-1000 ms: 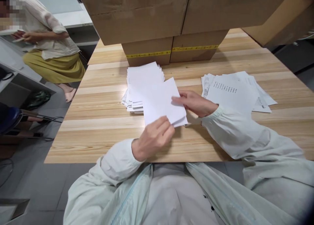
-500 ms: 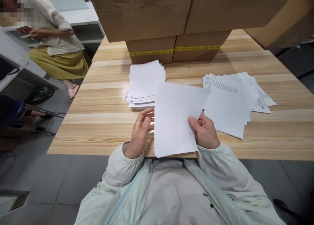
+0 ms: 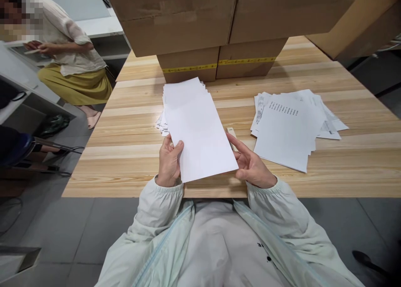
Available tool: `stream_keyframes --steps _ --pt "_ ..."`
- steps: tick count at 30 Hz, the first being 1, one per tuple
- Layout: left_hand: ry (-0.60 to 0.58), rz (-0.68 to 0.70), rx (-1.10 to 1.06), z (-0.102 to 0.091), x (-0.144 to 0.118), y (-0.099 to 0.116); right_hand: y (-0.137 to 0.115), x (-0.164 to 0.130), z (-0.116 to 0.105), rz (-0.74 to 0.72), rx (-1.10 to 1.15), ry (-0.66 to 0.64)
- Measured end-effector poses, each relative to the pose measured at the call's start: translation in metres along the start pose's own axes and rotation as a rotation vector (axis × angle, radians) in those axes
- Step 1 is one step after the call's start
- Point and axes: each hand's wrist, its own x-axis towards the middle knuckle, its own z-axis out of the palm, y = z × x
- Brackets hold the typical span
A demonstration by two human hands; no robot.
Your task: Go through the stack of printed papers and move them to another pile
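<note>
My left hand (image 3: 170,161) grips the left edge of a blank white sheet of paper (image 3: 203,138), thumb on top and fingers beneath; whether it is one sheet or several I cannot tell. At the paper's lower right edge, my right hand (image 3: 255,166) has its thumb and index finger spread, with no grip on it. A small off-white block-like object (image 3: 231,133) lies partly hidden behind the right fingers. Beyond the held paper is a stack of white papers (image 3: 184,84), partly covered by it. To the right, a fanned pile of papers (image 3: 283,136) has a sheet with printed lines on top.
Large cardboard boxes (image 3: 175,24) stand stacked at the back of the wooden table (image 3: 125,153), the lower ones bearing yellow tape. Another cardboard box (image 3: 360,28) is at the far right. A seated person (image 3: 75,57) is at the left, near white shelving (image 3: 103,26).
The held paper has shifted left and tilted. My left hand has taken its left edge, while my right hand has let go and spread its fingers. The off-white object has come into view.
</note>
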Motion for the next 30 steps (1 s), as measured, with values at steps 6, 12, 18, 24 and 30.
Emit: stream_keyframes --steps 6,12,18,24,30 --pt "-0.003 0.026 0.004 0.0 -0.002 -0.001 0.001 -0.003 0.0 -0.044 0.039 0.049" --pt "-0.06 0.025 0.064 0.003 -0.011 0.001 0.009 0.002 0.005 -0.057 0.004 0.156" --pt "-0.075 -0.007 0.084 0.001 -0.011 -0.002 0.024 0.005 0.007 -0.011 0.072 0.191" --pt "-0.087 -0.059 0.059 0.003 -0.011 -0.006 0.027 0.006 0.022 0.004 0.227 0.163" --pt "-0.098 -0.12 0.017 0.009 -0.013 -0.009 0.029 0.011 0.036 -0.057 0.272 0.143"
